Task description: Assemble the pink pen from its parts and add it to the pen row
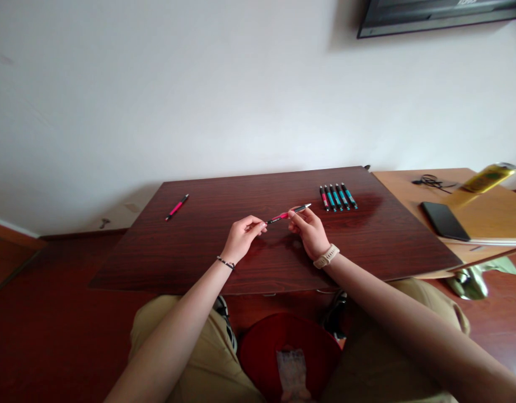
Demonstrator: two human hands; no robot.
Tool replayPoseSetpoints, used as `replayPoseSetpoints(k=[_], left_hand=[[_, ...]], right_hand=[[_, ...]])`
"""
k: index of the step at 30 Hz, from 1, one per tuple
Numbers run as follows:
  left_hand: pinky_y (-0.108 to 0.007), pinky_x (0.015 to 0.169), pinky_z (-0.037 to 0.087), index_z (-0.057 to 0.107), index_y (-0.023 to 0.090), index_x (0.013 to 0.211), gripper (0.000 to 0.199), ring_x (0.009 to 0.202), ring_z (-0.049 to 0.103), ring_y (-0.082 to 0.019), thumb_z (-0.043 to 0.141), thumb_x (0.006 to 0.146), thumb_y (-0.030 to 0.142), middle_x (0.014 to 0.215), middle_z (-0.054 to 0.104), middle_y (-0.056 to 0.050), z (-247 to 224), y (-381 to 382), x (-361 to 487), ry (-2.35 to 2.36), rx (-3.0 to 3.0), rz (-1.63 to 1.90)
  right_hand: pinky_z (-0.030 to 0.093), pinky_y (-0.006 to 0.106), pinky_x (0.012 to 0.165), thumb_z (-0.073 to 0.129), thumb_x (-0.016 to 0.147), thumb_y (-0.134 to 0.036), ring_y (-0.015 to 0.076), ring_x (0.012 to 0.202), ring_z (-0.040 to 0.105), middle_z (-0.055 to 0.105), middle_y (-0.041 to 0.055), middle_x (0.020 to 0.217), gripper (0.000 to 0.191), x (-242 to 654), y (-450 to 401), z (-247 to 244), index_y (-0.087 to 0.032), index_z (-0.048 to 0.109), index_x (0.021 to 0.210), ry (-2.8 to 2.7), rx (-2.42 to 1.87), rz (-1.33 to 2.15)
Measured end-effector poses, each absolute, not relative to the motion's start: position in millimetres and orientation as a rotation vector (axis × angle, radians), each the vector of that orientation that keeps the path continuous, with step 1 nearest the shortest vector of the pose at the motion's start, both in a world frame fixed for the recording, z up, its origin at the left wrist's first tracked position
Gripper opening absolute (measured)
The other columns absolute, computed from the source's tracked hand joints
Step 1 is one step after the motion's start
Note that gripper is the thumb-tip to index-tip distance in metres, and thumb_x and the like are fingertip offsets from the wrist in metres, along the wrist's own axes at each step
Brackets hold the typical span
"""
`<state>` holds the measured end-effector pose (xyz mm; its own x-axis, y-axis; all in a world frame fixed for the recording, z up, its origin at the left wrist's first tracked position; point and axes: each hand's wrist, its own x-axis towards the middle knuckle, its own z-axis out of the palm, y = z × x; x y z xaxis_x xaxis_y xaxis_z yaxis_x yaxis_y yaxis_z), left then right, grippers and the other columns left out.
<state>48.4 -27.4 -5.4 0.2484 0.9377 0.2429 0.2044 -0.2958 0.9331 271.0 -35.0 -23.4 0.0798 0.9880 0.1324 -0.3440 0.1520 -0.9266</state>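
Pink-and-black pen (278, 218) at the center of your clock, 12 toward the wall, held up over the near-middle of the dark wood counter (207, 252). It lies aslant, black end toward 8, silver end toward 2.

Your left hand (240, 235), at 8: thumb and fingers together, clamped on the black end. Your right hand (312, 234), at 4: thumb and fingers clamped on the barrel past the pink stretch, the silver end poking out beyond them. Whether that silver end is the writing tip or the push button, you cannot tell from here.

Handling, judged by eye: light, stiff, likely hard plastic; a fingertip pinch should carry it. Slim, round-looking barrel, so expect it to roll or twist if your pinch slackens. Not fragile as a whole; any small end parts would be the weak spots. Surest hold: thumb against fingers across the mid barrel, near the balance. The ends give more leverage but less grip.

Others of like build: a lone pink pen (177, 207) at 9; a row of five pens (336, 197), one pink and four teal, between 2 and 3, side by side
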Motion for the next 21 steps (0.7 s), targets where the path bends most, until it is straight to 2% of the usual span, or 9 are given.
replayPoseSetpoints(k=[21], left_hand=[[-0.029,0.076,0.056,0.075,0.018,0.090,0.026,0.077,0.070,-0.017,0.070,0.098,0.043,0.088,0.079,-0.006,-5.9,-26.9,49.8,1.060,1.715,1.090]], right_hand=[[0.046,0.024,0.058,0.085,0.085,-0.051,0.0114,0.067,0.059,0.069,-0.0005,0.088,0.035,270.0,-34.7,-25.1,-0.024,0.071,0.102,-0.966,-0.887,1.181]])
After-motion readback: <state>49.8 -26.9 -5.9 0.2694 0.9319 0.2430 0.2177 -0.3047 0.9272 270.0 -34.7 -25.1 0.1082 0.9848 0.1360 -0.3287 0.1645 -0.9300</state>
